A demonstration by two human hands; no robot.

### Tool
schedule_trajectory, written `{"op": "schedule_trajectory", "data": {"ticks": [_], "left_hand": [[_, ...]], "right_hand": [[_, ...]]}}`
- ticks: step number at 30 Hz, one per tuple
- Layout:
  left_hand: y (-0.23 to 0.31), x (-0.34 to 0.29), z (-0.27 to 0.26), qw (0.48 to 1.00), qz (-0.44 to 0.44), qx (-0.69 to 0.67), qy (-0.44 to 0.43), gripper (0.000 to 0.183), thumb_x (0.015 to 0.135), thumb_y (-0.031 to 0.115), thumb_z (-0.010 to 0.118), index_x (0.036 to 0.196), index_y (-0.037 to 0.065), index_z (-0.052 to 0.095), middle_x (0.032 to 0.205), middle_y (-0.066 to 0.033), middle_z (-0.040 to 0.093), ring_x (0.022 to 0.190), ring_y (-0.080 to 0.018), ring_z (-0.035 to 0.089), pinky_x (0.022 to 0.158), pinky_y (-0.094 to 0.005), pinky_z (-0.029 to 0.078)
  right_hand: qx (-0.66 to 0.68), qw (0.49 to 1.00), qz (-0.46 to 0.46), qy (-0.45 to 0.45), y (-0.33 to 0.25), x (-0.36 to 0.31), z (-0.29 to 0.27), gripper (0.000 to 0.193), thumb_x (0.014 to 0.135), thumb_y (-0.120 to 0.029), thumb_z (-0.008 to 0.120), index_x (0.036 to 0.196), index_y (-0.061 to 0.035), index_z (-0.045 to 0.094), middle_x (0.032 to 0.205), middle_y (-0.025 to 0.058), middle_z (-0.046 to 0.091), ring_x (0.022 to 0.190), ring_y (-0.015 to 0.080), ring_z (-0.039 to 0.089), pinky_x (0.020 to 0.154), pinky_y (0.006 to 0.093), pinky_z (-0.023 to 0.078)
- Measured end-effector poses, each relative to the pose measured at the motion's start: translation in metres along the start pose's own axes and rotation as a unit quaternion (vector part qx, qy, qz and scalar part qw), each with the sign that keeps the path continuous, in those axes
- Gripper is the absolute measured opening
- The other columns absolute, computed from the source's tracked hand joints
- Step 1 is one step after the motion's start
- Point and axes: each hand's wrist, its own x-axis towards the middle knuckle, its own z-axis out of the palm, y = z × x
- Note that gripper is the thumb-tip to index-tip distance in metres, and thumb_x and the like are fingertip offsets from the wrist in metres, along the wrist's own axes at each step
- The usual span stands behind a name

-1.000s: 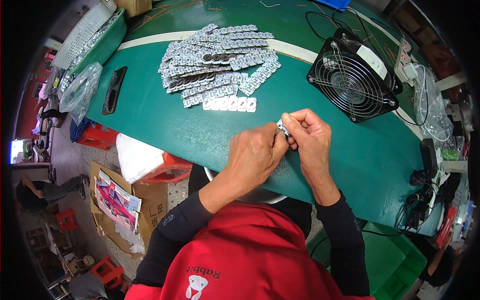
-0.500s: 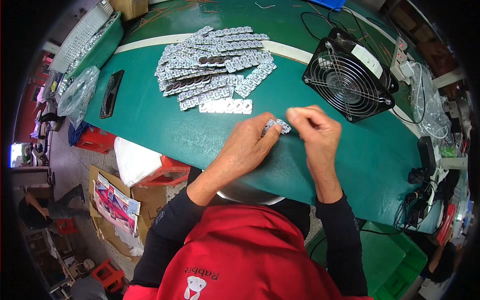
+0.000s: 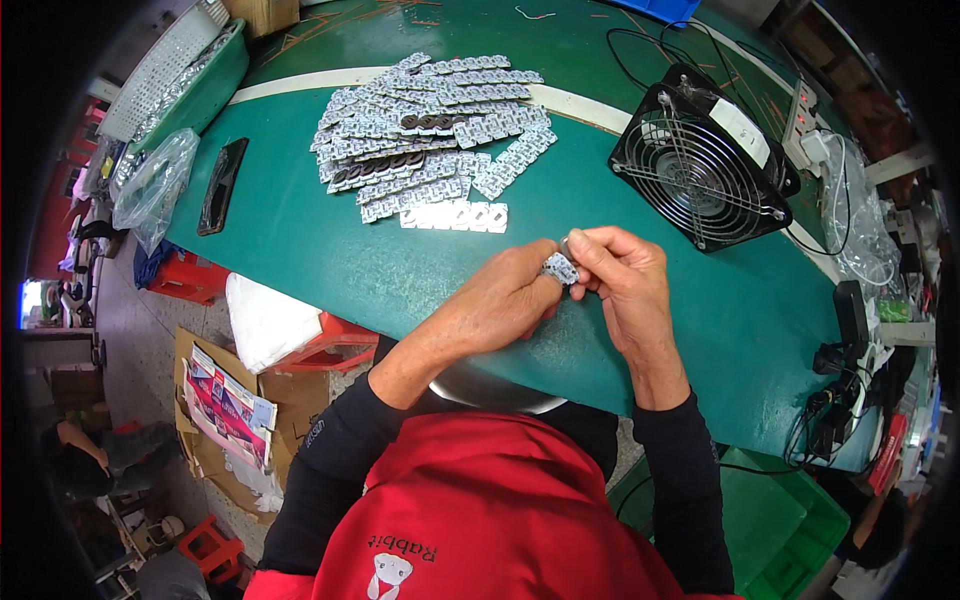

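My left hand (image 3: 510,295) is closed around a small white circuit board strip (image 3: 560,268) with dark markings; the fingers hide most of it. My right hand (image 3: 625,275) pinches a small grey piece (image 3: 565,245) between thumb and fingers, right at the end of that strip. What the piece is, I cannot make out. Beyond both hands lies a spread pile of similar circuit board strips (image 3: 430,130), several of them with dark round parts. At the pile's near edge one strip of white pieces (image 3: 454,216) lies flat on the green table (image 3: 330,270).
A black fan with a wire guard (image 3: 695,165) stands on the right, close to a power strip (image 3: 800,115) and cables. To the left are a black phone (image 3: 222,187), a plastic bag (image 3: 160,190) and a green basket (image 3: 205,90). A green crate (image 3: 780,520) sits below right.
My right hand has come left and down to meet the strip in my left hand. The strip has tilted, and the grey piece now shows at the right fingertips. The pile is unchanged.
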Motion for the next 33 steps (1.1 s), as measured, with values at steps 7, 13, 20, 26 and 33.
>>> {"op": "schedule_trajectory", "data": {"ticks": [7, 13, 20, 26, 33], "left_hand": [[0.004, 0.004, -0.006, 1.0, 0.016, -0.022, 0.0, 0.019, 0.083, 0.013, 0.039, 0.09, 0.001, 0.051, 0.059, -0.0008, 0.046, 0.047, -0.0088, 0.042, 0.043, -0.0243, 0.032], [0.005, 0.005, -0.009, 0.999, 0.027, -0.007, -0.016, 0.019, 0.084, 0.014, 0.039, 0.085, 0.001, 0.053, 0.059, -0.0012, 0.046, 0.047, -0.0082, 0.041, 0.042, -0.0239, 0.032], [0.005, 0.005, -0.007, 0.998, 0.005, -0.066, -0.02, 0.02, 0.084, 0.015, 0.041, 0.08, -0.001, 0.052, 0.058, -0.0028, 0.047, 0.044, -0.01, 0.044, 0.041, -0.0263, 0.036], [-0.009, -0.003, -0.003, 0.999, -0.003, -0.001, 0.04, 0.026, 0.092, 0.021, 0.042, 0.079, 0.001, 0.052, 0.061, -0.0014, 0.052, 0.049, -0.0086, 0.049, 0.043, -0.0265, 0.039], [-0.021, -0.005, 0.009, 0.959, 0.109, 0.189, 0.182, 0.022, 0.091, 0.019, 0.048, 0.08, 0.001, 0.055, 0.057, -0.0099, 0.054, 0.048, -0.0174, 0.053, 0.045, -0.0321, 0.039]], "right_hand": [[0.088, 0.996, 0.032, 0.006, -0.001, 0.0, 0.002, 0.017, 0.083, -0.015, 0.062, 0.083, 0.0024, 0.063, 0.07, 0.0053, 0.059, 0.058, 0.0091, 0.054, 0.049, 0.0218, 0.046], [0.068, 0.997, 0.041, -0.025, 0.0, -0.001, 0.003, 0.018, 0.084, -0.015, 0.061, 0.084, 0.0027, 0.062, 0.073, 0.0067, 0.061, 0.058, 0.0093, 0.056, 0.048, 0.0217, 0.046], [0.005, 1.0, -0.002, -0.03, 0.007, -0.005, 0.008, 0.015, 0.084, -0.014, 0.062, 0.084, 0.0007, 0.063, 0.068, 0.0039, 0.06, 0.054, 0.0069, 0.055, 0.048, 0.0192, 0.044], [-0.085, 0.993, -0.082, 0.026, 0.009, -0.002, 0.004, 0.016, 0.085, -0.016, 0.061, 0.083, 0.0001, 0.061, 0.066, 0.0025, 0.058, 0.051, 0.0055, 0.051, 0.044, 0.0179, 0.04], [0.097, 0.991, 0.096, -0.008, 0.006, -0.001, 0.006, 0.02, 0.086, -0.018, 0.06, 0.083, 0.0016, 0.059, 0.063, 0.0022, 0.055, 0.048, 0.0063, 0.048, 0.043, 0.0193, 0.041]]}}
